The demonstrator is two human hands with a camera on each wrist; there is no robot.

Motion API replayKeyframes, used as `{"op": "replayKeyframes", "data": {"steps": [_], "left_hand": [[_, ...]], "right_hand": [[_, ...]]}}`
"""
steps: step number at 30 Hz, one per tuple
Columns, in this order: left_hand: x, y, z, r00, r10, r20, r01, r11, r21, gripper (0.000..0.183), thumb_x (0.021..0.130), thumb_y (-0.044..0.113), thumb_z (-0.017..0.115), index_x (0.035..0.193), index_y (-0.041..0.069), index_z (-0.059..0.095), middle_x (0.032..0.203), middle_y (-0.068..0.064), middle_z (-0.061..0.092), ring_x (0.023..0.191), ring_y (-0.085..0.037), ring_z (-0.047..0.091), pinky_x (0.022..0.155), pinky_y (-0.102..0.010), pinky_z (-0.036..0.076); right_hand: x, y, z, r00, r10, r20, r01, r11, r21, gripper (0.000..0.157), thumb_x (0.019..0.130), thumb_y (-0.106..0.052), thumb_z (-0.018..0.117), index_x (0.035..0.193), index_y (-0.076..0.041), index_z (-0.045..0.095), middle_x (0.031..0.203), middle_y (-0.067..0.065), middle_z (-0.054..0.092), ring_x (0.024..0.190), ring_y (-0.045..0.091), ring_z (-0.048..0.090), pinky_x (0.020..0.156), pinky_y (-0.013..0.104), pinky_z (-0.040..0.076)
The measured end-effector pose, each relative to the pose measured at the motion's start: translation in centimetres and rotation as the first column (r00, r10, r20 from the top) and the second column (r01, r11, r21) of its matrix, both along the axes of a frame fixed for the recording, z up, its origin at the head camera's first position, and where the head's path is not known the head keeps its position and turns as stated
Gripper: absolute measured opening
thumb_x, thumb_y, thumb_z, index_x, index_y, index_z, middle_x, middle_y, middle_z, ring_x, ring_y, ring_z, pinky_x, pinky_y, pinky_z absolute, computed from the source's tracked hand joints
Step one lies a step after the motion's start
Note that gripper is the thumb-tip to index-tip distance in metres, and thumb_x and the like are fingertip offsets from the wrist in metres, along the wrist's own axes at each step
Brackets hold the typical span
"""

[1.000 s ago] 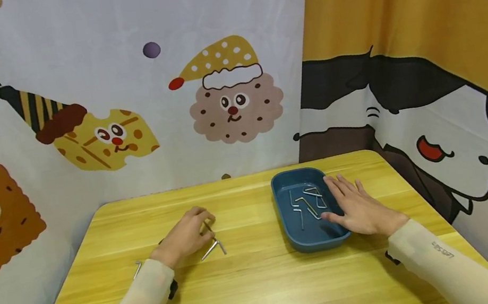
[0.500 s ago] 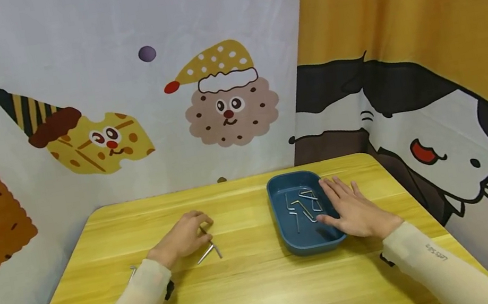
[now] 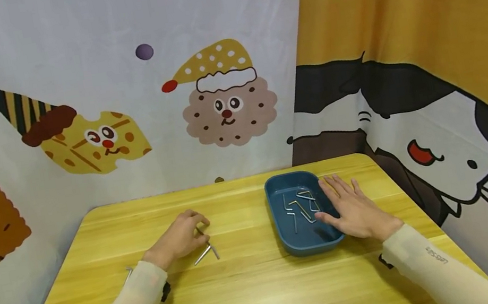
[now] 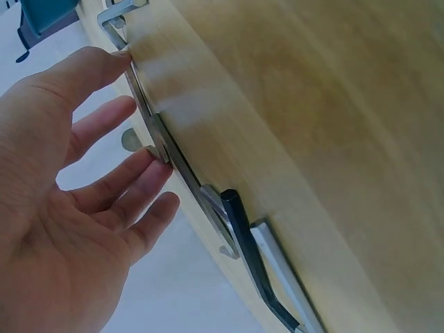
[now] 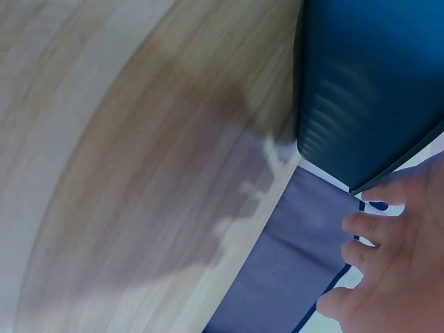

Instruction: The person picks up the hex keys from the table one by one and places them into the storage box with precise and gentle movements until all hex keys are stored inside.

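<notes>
In the head view, my left hand [image 3: 178, 241] is low over the left half of the table. Its thumb and fingertips pinch a thin dark hex key [image 4: 143, 100], clearest in the left wrist view. Silver hex keys [image 3: 203, 254] lie just in front of that hand. Further along, a black-sleeved key [image 4: 248, 243] shows in the left wrist view. My right hand [image 3: 355, 211] rests with spread, straight fingers at the right rim of a blue tray [image 3: 311, 249]. Inside the tray are several L-shaped hex keys [image 3: 294, 223], silver and brass-coloured.
Another silver key [image 3: 128, 272] lies beside my left sleeve, partly hidden by it. The wooden table [image 3: 252, 290] ends at the back against a cartoon-print curtain [image 3: 117, 87]. A yellow curtain [image 3: 332, 13] hangs at the right.
The head view has shifted slightly, so the scene sits a little further left. Both hands keep nearly the same places, and the tray's contents look unchanged.
</notes>
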State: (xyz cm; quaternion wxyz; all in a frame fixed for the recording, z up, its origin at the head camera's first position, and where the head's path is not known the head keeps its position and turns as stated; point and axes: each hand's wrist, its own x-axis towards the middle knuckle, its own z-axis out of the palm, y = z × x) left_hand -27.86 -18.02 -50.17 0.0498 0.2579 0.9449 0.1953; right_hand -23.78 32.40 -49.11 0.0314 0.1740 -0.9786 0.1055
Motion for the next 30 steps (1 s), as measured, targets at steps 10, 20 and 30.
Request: {"op": "replayKeyframes", "data": {"steps": [10, 20, 30], "left_hand": [[0.2, 0.0, 0.3, 1.0, -0.003, -0.021, 0.004, 1.0, 0.013, 0.034, 0.107, 0.018, 0.086, 0.137, 0.002, 0.078, 0.148, -0.026, 0.066, 0.119, -0.035, 0.076, 0.1, -0.047, 0.07], [0.3, -0.1, 0.2, 0.995, -0.011, -0.095, 0.014, 0.999, 0.035, 0.031, 0.105, 0.016, 0.086, 0.132, 0.004, 0.079, 0.149, -0.028, 0.065, 0.126, -0.04, 0.073, 0.101, -0.05, 0.069], [1.3, 1.2, 0.9, 0.951, -0.066, -0.302, 0.073, 0.997, 0.013, 0.022, 0.104, 0.014, 0.087, 0.122, 0.004, 0.08, 0.149, -0.034, 0.067, 0.135, -0.051, 0.068, 0.101, -0.058, 0.068]], "right_hand": [[0.1, 0.3, -0.2, 0.999, 0.003, 0.032, -0.002, 1.0, -0.022, 0.102, 0.116, -0.071, 0.056, 0.185, -0.001, 0.025, 0.192, 0.027, 0.028, 0.18, 0.055, 0.018, 0.14, 0.087, 0.008], [0.3, -0.1, -0.4, 0.999, 0.001, 0.036, 0.001, 0.999, -0.038, 0.106, 0.114, -0.073, 0.057, 0.184, 0.0, 0.025, 0.191, 0.028, 0.028, 0.18, 0.056, 0.019, 0.139, 0.088, 0.01], [0.2, -0.1, -0.6, 0.998, -0.002, 0.055, 0.005, 0.999, -0.051, 0.105, 0.116, -0.072, 0.055, 0.185, -0.001, 0.021, 0.193, 0.026, 0.026, 0.181, 0.054, 0.016, 0.14, 0.087, 0.007]]}}
